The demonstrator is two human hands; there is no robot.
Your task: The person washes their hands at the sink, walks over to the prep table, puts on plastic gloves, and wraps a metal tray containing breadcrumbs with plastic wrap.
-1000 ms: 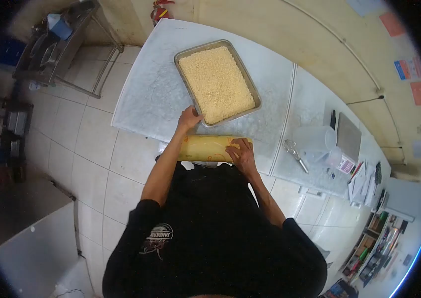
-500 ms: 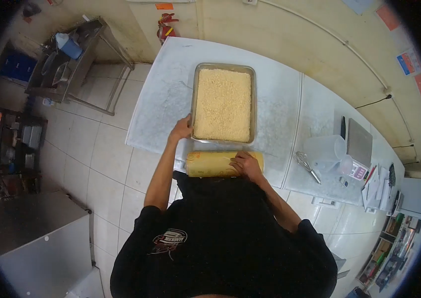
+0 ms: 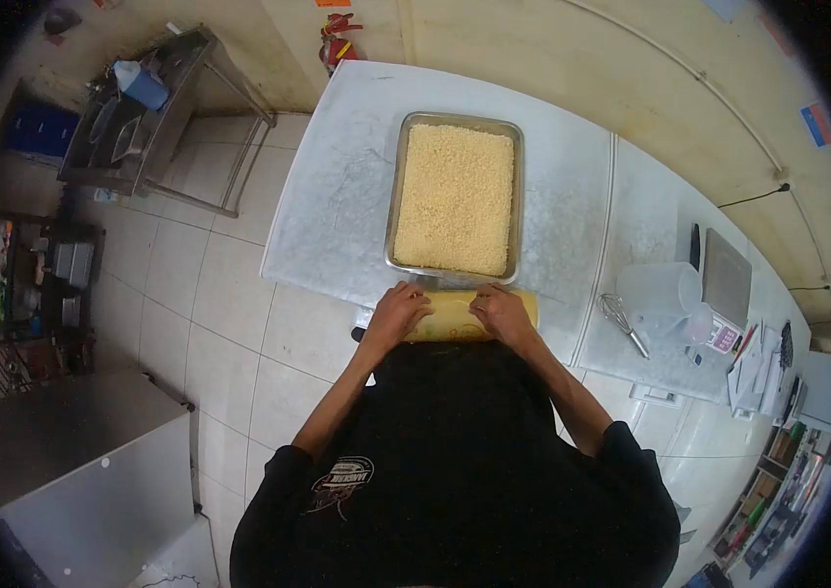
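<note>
A big yellowish roll of plastic wrap (image 3: pixel 453 318) lies crosswise at the table's near edge, against the black shirt. My left hand (image 3: pixel 401 312) is on its left part, the fingers curled together at the film. On the right part, my right hand (image 3: pixel 501 312) has its fingers bent and pinched at the film in the same way. The film's loose edge is too fine to make out. Just beyond the roll sits a metal tray (image 3: pixel 517 216) filled with a pale yellow, crumbly layer (image 3: pixel 457 201). Neither hand touches the tray.
To the right on the table are a whisk (image 3: pixel 623 325), a translucent jug (image 3: pixel 659 297), a scale (image 3: pixel 727 279) and papers (image 3: pixel 754 377). A metal sink stand (image 3: pixel 166 147) stands at far left, with a steel cabinet (image 3: pixel 92 461) below it. A fire extinguisher (image 3: pixel 337 47) hangs by the wall.
My left hand has left the tray's side and come down onto the roll of plastic wrap. My right hand stays on the roll, with its fingers now bent at the film. The view has shifted slightly.
</note>
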